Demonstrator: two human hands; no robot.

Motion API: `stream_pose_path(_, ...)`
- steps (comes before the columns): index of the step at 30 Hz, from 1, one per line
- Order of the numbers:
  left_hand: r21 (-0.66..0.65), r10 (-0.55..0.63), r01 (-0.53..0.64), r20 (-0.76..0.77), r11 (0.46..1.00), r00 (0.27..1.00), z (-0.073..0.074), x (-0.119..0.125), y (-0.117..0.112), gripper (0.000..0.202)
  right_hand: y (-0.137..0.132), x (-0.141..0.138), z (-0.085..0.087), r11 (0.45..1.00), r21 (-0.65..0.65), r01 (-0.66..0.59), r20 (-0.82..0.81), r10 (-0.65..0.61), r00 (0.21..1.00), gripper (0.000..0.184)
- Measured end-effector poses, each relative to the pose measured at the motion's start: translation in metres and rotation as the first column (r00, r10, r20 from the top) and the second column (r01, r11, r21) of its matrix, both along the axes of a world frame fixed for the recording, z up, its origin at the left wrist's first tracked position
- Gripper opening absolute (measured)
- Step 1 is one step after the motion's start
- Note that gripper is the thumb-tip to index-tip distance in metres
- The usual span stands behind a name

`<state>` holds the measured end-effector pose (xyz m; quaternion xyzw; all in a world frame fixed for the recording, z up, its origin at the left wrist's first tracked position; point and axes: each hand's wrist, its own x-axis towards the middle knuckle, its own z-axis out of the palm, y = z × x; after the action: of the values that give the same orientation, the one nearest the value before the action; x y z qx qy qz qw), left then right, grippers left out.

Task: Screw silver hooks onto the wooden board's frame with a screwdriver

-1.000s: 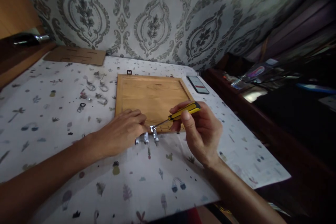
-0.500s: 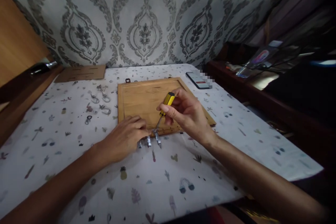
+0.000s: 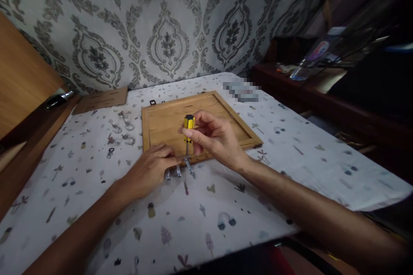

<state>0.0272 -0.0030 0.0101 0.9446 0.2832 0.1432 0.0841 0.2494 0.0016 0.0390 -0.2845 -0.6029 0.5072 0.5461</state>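
Observation:
My right hand [image 3: 214,139] pinches a small screwdriver [image 3: 189,126] by its yellow and black handle. The screwdriver stands nearly upright, its tip at a metal hook-like fitting [image 3: 189,167] on the near edge of a framed wooden board [image 3: 180,116]. To the left, two similar metal fittings [image 3: 178,172] stick out past the same edge. My left hand [image 3: 155,163] rests on the near left corner of the board, fingers curled and together beside the fittings. What its fingertips press on or grip is hidden.
Several metal fittings [image 3: 121,129] lie loose on the patterned tablecloth [image 3: 129,232] left of the board. Brown cardboard [image 3: 101,100] lies at the back left, a blurred-out phone [image 3: 241,91] at the back right. A plastic bottle [image 3: 301,68] stands beyond the table's right side.
The screwdriver has gone from a slant to nearly upright, and my right hand has moved slightly left. The rightmost fitting sits more slanted. My head view has tilted; my left hand stays at the edge.

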Motion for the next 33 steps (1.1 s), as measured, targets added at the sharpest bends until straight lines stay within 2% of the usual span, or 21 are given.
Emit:
stream_pose_path(3, 0.008, -0.010, 0.010, 0.029, 1.000, 1.000, -0.002, -0.001, 0.000, 0.045, 0.001, 0.002, 0.002, 0.998, -0.025, -0.062, -0.009, 0.062, 0.998, 0.044)
stream_pose_path(9, 0.012, -0.022, 0.021, 0.048, 1.000, 0.999, -0.001, -0.001, 0.001, 0.039, 0.004, 0.006, 0.007, 0.987, 0.003, -0.158, 0.102, 0.157, 0.982, 0.036)
stream_pose_path(14, 0.008, -0.009, 0.009, 0.013, 1.000, 1.000, -0.001, -0.002, 0.002, 0.037, 0.004, -0.001, 0.004, 0.997, -0.037, -0.072, 0.017, 0.073, 0.997, 0.045)
stream_pose_path(18, 0.007, -0.008, 0.008, 0.009, 1.000, 1.000, 0.000, -0.001, 0.002, 0.039, 0.005, -0.002, 0.002, 0.992, -0.052, -0.116, -0.070, 0.113, 0.991, 0.050)
stream_pose_path(25, 0.012, -0.019, 0.019, 0.019, 1.000, 1.000, 0.002, -0.002, 0.001, 0.042, 0.010, 0.001, 0.006, 0.979, 0.007, -0.205, 0.080, 0.204, 0.976, 0.044)
stream_pose_path(30, 0.009, -0.024, 0.024, 0.016, 1.000, 1.000, 0.004, -0.002, 0.001, 0.043, 0.013, -0.005, 0.004, 0.993, -0.039, -0.111, 0.013, 0.112, 0.994, 0.049)
stream_pose_path(33, -0.005, -0.018, 0.018, 0.002, 1.000, 1.000, 0.006, 0.000, 0.000, 0.043, 0.013, -0.005, 0.000, 0.990, -0.058, -0.130, -0.019, 0.129, 0.991, 0.051)
